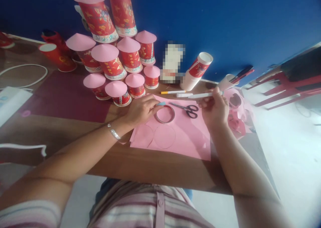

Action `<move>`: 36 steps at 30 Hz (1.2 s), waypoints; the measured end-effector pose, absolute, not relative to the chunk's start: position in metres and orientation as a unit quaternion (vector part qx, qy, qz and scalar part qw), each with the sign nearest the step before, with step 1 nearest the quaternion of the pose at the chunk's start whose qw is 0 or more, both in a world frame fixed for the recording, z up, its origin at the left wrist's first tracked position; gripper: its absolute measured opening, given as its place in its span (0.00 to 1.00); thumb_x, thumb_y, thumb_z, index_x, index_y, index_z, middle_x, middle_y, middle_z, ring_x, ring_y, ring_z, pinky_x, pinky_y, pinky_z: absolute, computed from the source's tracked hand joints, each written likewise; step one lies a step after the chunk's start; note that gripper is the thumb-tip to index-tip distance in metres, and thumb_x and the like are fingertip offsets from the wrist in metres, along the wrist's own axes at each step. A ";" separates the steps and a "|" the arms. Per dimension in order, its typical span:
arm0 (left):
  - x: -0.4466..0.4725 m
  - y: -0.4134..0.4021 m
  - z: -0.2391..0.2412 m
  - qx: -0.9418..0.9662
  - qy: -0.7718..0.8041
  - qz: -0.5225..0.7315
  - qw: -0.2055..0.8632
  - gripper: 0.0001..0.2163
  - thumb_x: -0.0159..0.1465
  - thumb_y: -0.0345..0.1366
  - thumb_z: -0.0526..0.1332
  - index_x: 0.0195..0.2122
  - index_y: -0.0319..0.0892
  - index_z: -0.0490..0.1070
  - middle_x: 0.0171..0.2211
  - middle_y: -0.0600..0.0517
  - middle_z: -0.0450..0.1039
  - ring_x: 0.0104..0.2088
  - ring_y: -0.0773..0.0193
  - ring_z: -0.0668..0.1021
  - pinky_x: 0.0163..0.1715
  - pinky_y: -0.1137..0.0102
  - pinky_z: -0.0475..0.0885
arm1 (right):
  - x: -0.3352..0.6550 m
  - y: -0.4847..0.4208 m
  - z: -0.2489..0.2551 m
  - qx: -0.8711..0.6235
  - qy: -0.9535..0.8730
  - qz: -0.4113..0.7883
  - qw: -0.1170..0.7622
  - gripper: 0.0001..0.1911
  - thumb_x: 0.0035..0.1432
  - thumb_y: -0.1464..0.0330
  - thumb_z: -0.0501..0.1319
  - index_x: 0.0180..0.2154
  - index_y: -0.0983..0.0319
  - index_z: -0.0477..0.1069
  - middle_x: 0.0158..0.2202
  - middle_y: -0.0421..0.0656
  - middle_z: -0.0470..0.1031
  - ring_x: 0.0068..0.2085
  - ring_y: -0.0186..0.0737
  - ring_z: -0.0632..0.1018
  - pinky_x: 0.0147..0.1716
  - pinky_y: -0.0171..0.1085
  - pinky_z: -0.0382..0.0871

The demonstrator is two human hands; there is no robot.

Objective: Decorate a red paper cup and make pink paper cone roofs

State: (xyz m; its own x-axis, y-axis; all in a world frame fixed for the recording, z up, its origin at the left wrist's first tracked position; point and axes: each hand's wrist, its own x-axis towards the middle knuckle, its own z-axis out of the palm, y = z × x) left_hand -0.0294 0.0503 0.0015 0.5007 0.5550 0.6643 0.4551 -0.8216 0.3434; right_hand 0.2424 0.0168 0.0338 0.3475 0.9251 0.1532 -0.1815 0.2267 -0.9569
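Over pink paper [188, 134], left fingers [152, 104] pinch a blue tab [162, 103] beside a ring [165, 122] (right fingers [205, 102] grip a pen [199, 95]).

Shirt [140, 204]: was striped white, pink and maroon
Placket [160, 218]: was plain pink with a round button [161, 203]
Left sleeve [32, 214]: was short, striped
Bracelet [114, 134]: was silver-coloured
Lower clothing [102, 190]: was blue

Across the top of the frame, a blue wall [225, 20] is seen. At the right, a red stool [283, 85] is partly covered by a dark object [301, 66], with pale floor [296, 147] shown below. At the left edge, a white box [13, 104] is placed beside a maroon sheet [65, 97], beneath a thin white loop [27, 65].
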 end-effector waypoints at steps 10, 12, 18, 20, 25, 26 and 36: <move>0.054 0.054 -0.001 0.951 0.234 0.197 0.038 0.11 0.72 0.35 0.60 0.37 0.38 0.81 0.37 0.45 0.77 0.39 0.58 0.79 0.36 0.64 0.72 | 0.243 0.023 0.027 -0.464 -0.405 0.419 0.667 0.20 0.53 0.50 0.72 0.32 0.59 0.74 0.21 0.34 0.66 0.20 0.30 0.68 0.20 0.34 0.65; 0.060 0.059 -0.004 0.954 0.236 0.182 0.037 0.11 0.72 0.34 0.59 0.36 0.38 0.81 0.36 0.44 0.77 0.40 0.56 0.79 0.39 0.62 0.73 | 0.246 0.023 0.024 -0.464 -0.405 0.428 0.662 0.20 0.53 0.50 0.73 0.32 0.59 0.73 0.21 0.33 0.66 0.20 0.30 0.68 0.20 0.34 0.66; 0.030 0.045 0.005 0.929 0.262 0.260 0.014 0.10 0.70 0.38 0.64 0.48 0.37 0.77 0.43 0.43 0.77 0.45 0.55 0.79 0.44 0.61 0.76 | 0.252 0.026 0.018 -0.472 -0.420 0.422 0.650 0.20 0.55 0.49 0.71 0.32 0.58 0.72 0.21 0.33 0.66 0.21 0.31 0.69 0.21 0.34 0.67; 0.015 0.029 0.008 0.933 0.245 0.263 -0.018 0.08 0.72 0.34 0.60 0.44 0.38 0.78 0.40 0.45 0.79 0.42 0.57 0.79 0.42 0.62 0.77 | 0.250 0.026 0.017 -0.475 -0.423 0.422 0.646 0.20 0.54 0.49 0.71 0.32 0.58 0.72 0.20 0.33 0.65 0.20 0.31 0.69 0.21 0.34 0.67; -0.003 -0.015 0.001 0.945 0.214 0.242 -0.048 0.17 0.72 0.35 0.61 0.55 0.27 0.74 0.53 0.35 0.79 0.54 0.50 0.80 0.57 0.58 0.76 | 0.243 0.026 0.015 -0.481 -0.421 0.420 0.644 0.20 0.53 0.51 0.73 0.31 0.58 0.72 0.19 0.32 0.67 0.20 0.31 0.70 0.21 0.33 0.68; -0.003 -0.021 -0.002 0.948 0.217 0.227 -0.042 0.19 0.72 0.37 0.60 0.56 0.25 0.73 0.56 0.33 0.77 0.58 0.47 0.78 0.60 0.56 0.75 | 0.241 0.026 0.015 -0.484 -0.422 0.418 0.643 0.20 0.52 0.51 0.73 0.31 0.58 0.72 0.19 0.32 0.67 0.19 0.31 0.70 0.20 0.33 0.68; -0.002 -0.025 -0.016 0.950 0.248 0.188 -0.007 0.24 0.74 0.42 0.57 0.60 0.24 0.70 0.61 0.29 0.72 0.62 0.46 0.76 0.64 0.56 0.73 | 0.227 0.024 0.012 -0.510 -0.509 0.397 0.569 0.18 0.58 0.52 0.71 0.32 0.59 0.72 0.22 0.34 0.73 0.20 0.31 0.73 0.21 0.32 0.70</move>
State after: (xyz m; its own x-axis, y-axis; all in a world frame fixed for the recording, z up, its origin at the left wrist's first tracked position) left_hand -0.0023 -0.0254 -0.0158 0.8057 0.4694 0.3612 0.4745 -0.8765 0.0806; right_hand 0.2270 0.0236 0.0120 0.1664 0.9705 0.1746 0.0681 0.1653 -0.9839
